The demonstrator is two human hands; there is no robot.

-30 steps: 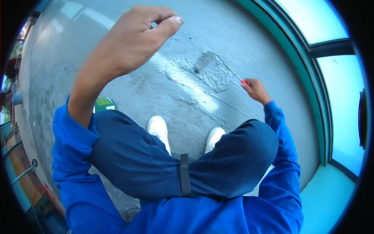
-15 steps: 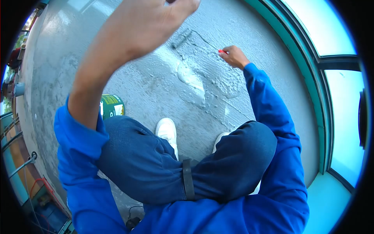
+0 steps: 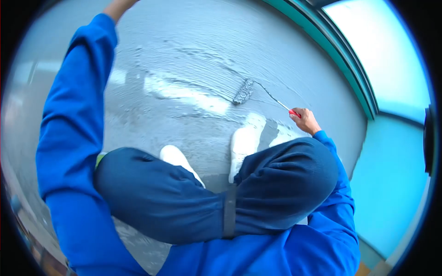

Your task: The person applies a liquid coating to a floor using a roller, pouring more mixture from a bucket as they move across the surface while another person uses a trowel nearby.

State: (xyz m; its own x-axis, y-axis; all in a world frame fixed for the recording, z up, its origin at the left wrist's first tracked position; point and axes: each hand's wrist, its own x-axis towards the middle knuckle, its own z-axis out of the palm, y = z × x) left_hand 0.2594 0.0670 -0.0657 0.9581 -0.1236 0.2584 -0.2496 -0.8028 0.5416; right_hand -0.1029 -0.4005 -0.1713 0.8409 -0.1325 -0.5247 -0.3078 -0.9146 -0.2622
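My right hand (image 3: pixel 305 121) is closed around the red handle of a paint roller (image 3: pixel 243 91). The roller's thin bent wire frame reaches up and to the left, and its grey, coated sleeve rests on the wet floor (image 3: pixel 193 60). Thick grey coating lies around it in ridges and streaks. At the top edge, only the wrist end of my left hand (image 3: pixel 123 4) shows; its fingers are cut off by the frame, so what it holds or touches is hidden.
My white shoes (image 3: pixel 244 142) stand on the floor just below the coated area. A teal frame and glass panels (image 3: pixel 382 50) border the floor at the right. A sliver of a green container (image 3: pixel 100 158) shows beside my left knee. Blurred items line the far left.
My right hand has brought the roller down and to the right, nearer my feet. My left arm has swung up and left, its hand leaving view. The coating looks more spread out.
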